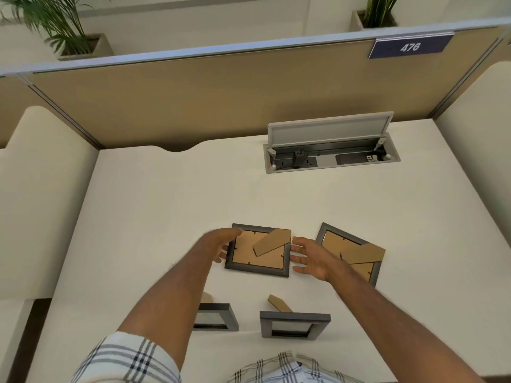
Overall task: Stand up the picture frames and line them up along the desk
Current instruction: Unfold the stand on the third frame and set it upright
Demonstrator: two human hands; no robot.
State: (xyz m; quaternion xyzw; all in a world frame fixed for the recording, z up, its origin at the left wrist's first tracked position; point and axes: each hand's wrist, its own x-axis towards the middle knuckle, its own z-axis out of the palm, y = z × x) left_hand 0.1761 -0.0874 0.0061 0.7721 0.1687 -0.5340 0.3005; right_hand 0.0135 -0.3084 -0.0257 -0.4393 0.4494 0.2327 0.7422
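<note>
- Spanning nearly the whole view: white desk (154,205), running from the near edge back to a tan partition (221,98) with a blue "476" plate (410,47) at its top right.
- Showing past the partition: 2 potted plants, one far left (59,26), one upper right (377,12).
- Sitting toward the back right of the desk: recessed cable box (331,158), lid (330,129) propped open, sockets and a plug showing inside.
- Lying flat, back side up, at desk centre: centre frame (258,251), grey border, brown backing, cardboard easel leg folded across its upper right.
- Lying flat, back side up, just right of it and turned at an angle: right frame (351,250), lower left part hidden under the right wrist, easel leg pointing right.
- Standing already near the front edge: 2 frames, tops toward the camera; front right frame (294,324) with its easel leg jutting out behind; front left frame (218,317) partly hidden behind the left forearm.
- Reaching in from below: both bare forearms, checked sleeve (124,360) on the left.
- Flanking the centre frame: left hand (221,246) at its left edge, thumb over the top left corner, fingers loosely spread and touching or nearly touching the border; cannot tell whether gripping.
- Hovering at the opposite edge: right hand (311,257), fingers straight and spread, tips just beside the frame's right border, holding nothing.
</note>
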